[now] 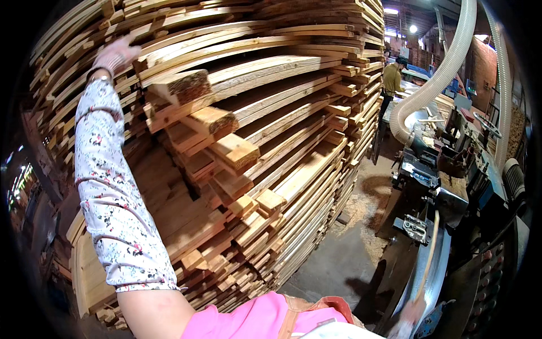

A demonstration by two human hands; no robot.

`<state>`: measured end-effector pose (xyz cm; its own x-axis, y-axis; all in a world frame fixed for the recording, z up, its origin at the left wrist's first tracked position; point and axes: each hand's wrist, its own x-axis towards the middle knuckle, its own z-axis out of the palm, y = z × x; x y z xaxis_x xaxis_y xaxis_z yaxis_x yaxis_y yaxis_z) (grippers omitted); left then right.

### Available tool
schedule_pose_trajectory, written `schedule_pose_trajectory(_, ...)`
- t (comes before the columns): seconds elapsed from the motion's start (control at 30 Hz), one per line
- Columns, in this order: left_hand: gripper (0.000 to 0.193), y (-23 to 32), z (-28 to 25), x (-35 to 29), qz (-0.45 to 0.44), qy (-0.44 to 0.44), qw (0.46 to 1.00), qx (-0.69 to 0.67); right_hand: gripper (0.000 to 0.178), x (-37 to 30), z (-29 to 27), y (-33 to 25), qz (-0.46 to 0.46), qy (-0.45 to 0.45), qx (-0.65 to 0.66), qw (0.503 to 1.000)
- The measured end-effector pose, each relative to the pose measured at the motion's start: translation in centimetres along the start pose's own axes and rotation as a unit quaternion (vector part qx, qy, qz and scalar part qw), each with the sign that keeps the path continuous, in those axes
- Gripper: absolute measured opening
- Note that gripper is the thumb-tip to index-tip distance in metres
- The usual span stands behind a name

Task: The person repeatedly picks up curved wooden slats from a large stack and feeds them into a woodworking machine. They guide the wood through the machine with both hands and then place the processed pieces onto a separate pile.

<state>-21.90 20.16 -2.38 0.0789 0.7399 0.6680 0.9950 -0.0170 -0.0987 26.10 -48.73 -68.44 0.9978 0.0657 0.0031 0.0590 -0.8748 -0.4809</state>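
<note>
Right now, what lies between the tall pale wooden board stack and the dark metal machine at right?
The head view shows grey floor, partly strewn with pale sawdust, between them.

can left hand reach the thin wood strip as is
Probably not: the left hand is stretched out to the boards, while the strip is across the body, by the right hand.

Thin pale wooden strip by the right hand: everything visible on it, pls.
The thin pale wooden strip is long, narrow and plain, looking like bare wood. It appears gently curved, though the fisheye lens may cause that. It runs lengthwise over the shiny grey metal machine bed; whether it lies flat there is unclear. Its far end is by the dark machine block; its near end meets the person's blurred right hand, grip details unreadable.
</note>
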Motion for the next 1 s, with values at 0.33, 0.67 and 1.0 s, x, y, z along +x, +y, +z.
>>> schedule_pose_trajectory(0.33, 0.052, -1.6, -2.1, -1.2, 0.102, 0.030, 0.968, -0.228, 0.032, 10.1, 7.9, 7.2, -0.048, 0.116, -0.189, 0.974)
schedule_pose_trajectory(0.67, 0.056, 5.6, -10.5, -7.5, 0.370, 0.074, 0.902, -0.208, 0.067, 16.9, -10.0, -34.1, -0.493, 0.393, 0.199, 0.750)
schedule_pose_trajectory(1.0, 0.057, 10.0, -1.4, 1.3, 0.349, 0.018, 0.926, -0.142, 0.045, 6.8, -7.3, -31.5, -0.400, 0.161, 0.216, 0.876)
